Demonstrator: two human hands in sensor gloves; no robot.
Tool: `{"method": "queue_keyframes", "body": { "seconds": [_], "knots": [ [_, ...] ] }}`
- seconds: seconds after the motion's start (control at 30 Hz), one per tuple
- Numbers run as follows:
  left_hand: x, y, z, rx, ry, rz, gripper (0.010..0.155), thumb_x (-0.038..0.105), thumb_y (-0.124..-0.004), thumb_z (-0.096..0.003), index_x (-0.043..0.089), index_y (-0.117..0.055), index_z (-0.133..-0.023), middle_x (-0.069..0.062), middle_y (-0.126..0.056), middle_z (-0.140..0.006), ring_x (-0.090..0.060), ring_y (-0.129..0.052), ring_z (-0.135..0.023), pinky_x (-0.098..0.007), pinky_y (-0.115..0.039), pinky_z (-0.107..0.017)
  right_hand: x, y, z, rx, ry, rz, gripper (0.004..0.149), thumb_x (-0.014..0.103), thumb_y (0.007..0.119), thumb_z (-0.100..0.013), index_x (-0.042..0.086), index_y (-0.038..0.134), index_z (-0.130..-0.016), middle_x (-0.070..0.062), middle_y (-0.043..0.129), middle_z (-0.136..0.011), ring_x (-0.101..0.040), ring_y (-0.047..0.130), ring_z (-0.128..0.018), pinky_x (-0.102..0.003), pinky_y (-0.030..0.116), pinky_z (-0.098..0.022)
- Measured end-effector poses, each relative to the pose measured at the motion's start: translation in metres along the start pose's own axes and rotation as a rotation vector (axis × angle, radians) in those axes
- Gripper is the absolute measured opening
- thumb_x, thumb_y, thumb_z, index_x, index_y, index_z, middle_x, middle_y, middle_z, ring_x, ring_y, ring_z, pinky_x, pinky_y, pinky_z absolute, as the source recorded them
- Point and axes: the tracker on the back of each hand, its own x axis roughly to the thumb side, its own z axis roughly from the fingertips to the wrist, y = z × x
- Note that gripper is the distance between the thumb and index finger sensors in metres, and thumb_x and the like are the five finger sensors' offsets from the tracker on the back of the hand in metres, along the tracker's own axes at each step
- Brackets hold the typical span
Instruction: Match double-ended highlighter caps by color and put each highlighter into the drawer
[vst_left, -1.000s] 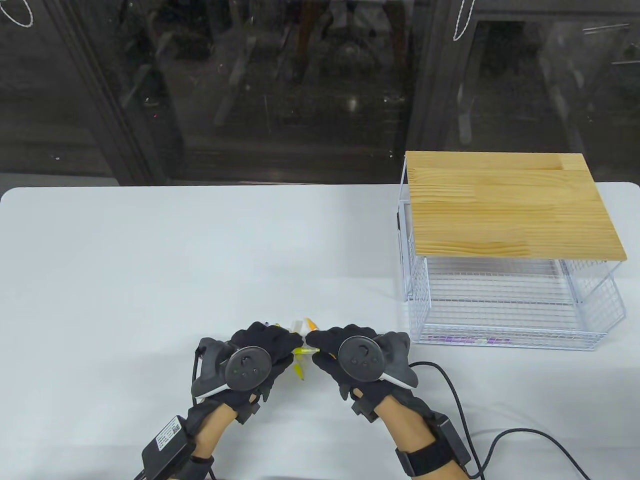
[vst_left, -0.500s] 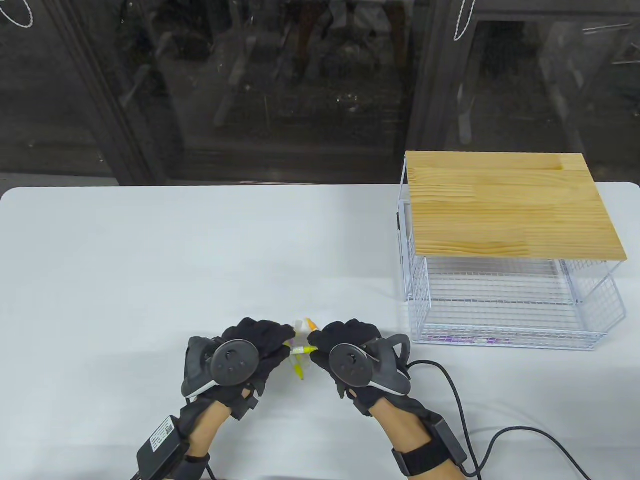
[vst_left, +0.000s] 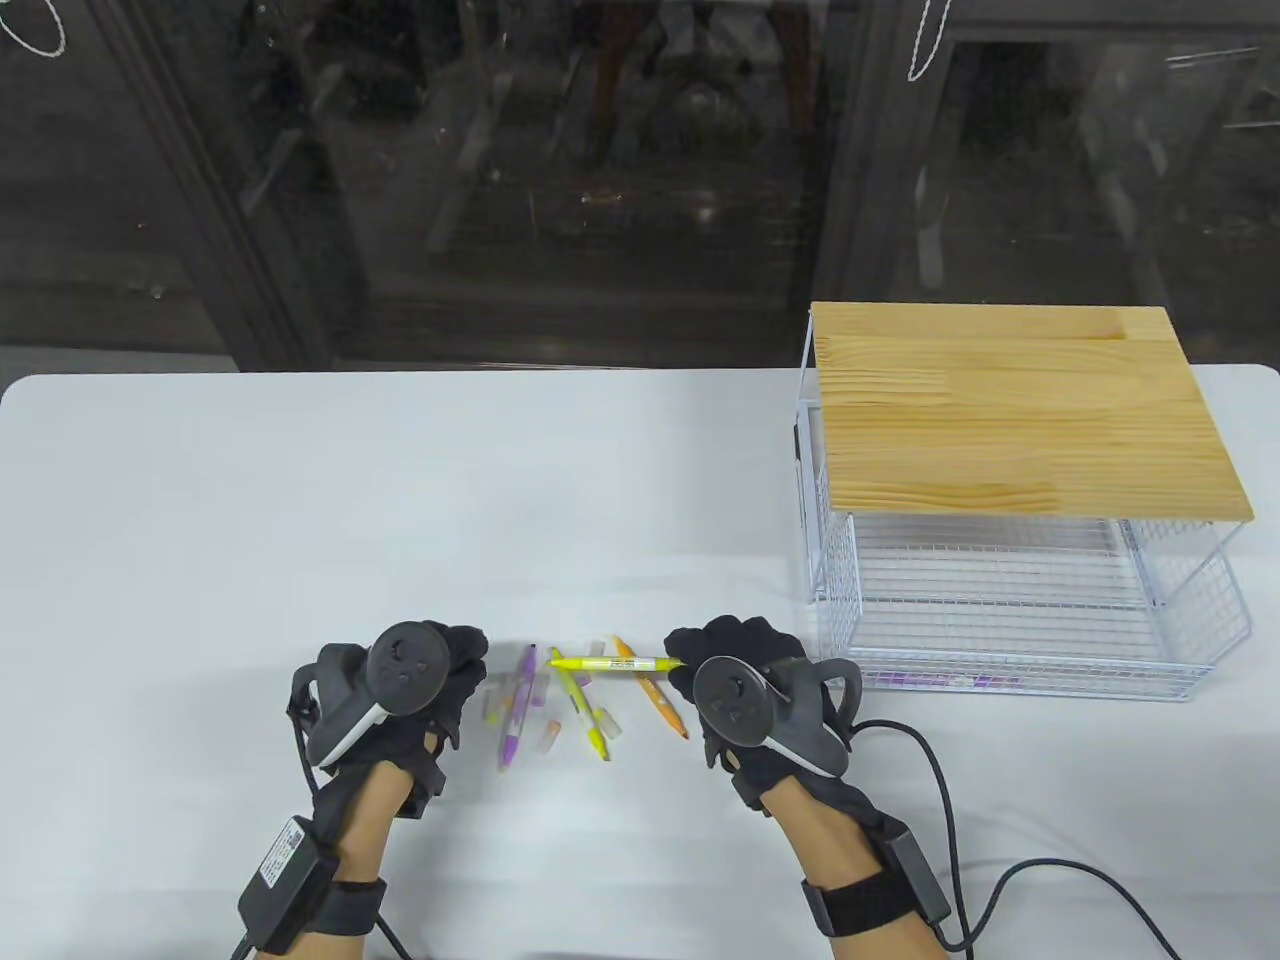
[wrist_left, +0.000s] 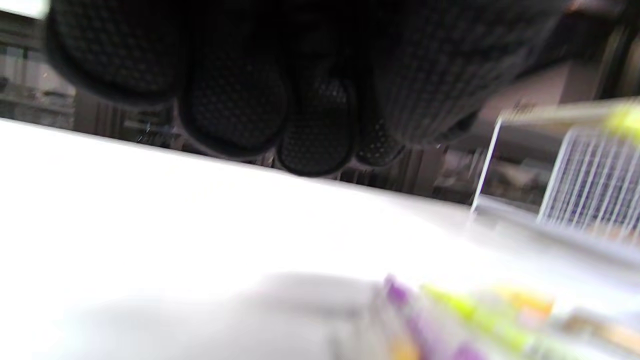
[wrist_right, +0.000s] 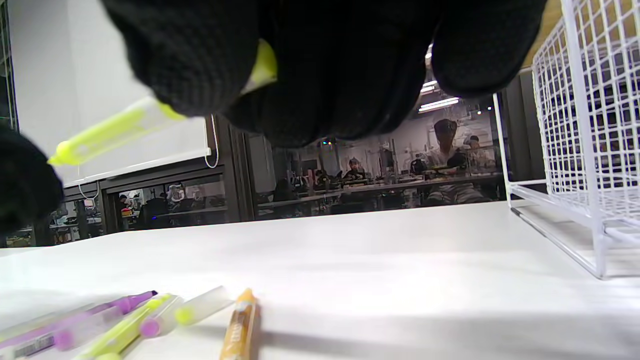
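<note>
My right hand (vst_left: 684, 664) pinches one end of a yellow highlighter (vst_left: 612, 662) and holds it level above the table; in the right wrist view my right hand (wrist_right: 280, 65) covers that end while the yellow highlighter (wrist_right: 110, 132) sticks out to the left with a clear cap on it. My left hand (vst_left: 462, 662) hovers left of the pile with loosely curled fingers (wrist_left: 310, 135) and nothing in them. On the table lie a purple highlighter (vst_left: 517, 708), a second yellow highlighter (vst_left: 582, 712) and an orange highlighter (vst_left: 656, 702), with loose clear caps (vst_left: 497, 698) among them.
A white wire drawer unit (vst_left: 1180, 600) with a wooden top (vst_left: 1020, 410) stands at the right. Its drawer is pulled out toward me, and a purple highlighter (vst_left: 935, 681) lies along the front. A black cable (vst_left: 930, 790) trails from my right wrist.
The hands, which met over the yellow highlighter, have separated. The left hand let go and moved left, uncovering the pile. The right hand moved slightly right, keeping the highlighter.
</note>
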Motion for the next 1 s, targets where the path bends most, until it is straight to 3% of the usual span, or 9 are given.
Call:
{"method": "queue_keyframes", "body": {
  "seconds": [0.1, 0.3, 0.6, 1.0],
  "knots": [
    [0.002, -0.019, -0.009, -0.112, 0.043, -0.056, 0.045, 0.045, -0.091, -0.0370, 0.028, -0.098, -0.078, 0.002, -0.104, -0.073, -0.029, -0.101, -0.052, -0.051, -0.087, -0.037, -0.004, 0.001, -0.001, 0.017, 0.009, -0.001, 0.044, 0.038, 0.081, -0.038, 0.032, 0.086, -0.082, 0.000, 0.092, -0.074, -0.027, 0.092, -0.066, -0.053, 0.074, -0.056],
    [0.005, -0.033, -0.013, -0.195, 0.097, -0.105, 0.047, 0.049, -0.090, -0.0368, 0.028, -0.098, -0.077, 0.001, -0.104, -0.072, -0.029, -0.101, -0.052, -0.051, -0.087, -0.037, -0.007, 0.002, -0.001, 0.036, 0.012, -0.001, 0.045, 0.038, 0.081, -0.038, 0.031, 0.086, -0.082, -0.001, 0.092, -0.074, -0.027, 0.092, -0.066, -0.054, 0.074, -0.056],
    [0.011, -0.040, -0.012, -0.204, 0.181, -0.154, 0.049, 0.054, -0.089, -0.0362, 0.027, -0.099, -0.076, 0.001, -0.104, -0.069, -0.029, -0.102, -0.049, -0.050, -0.087, -0.035, -0.006, 0.002, -0.001, 0.062, 0.009, 0.003, 0.044, 0.039, 0.082, -0.039, 0.031, 0.086, -0.082, -0.001, 0.092, -0.074, -0.027, 0.092, -0.066, -0.054, 0.074, -0.056],
    [0.001, -0.039, -0.012, -0.205, 0.250, -0.154, 0.044, 0.046, -0.091, -0.0367, 0.027, -0.098, -0.075, 0.002, -0.104, -0.069, -0.029, -0.102, -0.049, -0.050, -0.087, -0.035, -0.005, 0.002, 0.000, 0.076, 0.006, -0.002, 0.044, 0.039, 0.083, -0.039, 0.030, 0.086, -0.082, -0.001, 0.093, -0.074, -0.028, 0.093, -0.066, -0.054, 0.074, -0.055]
  ]
}}
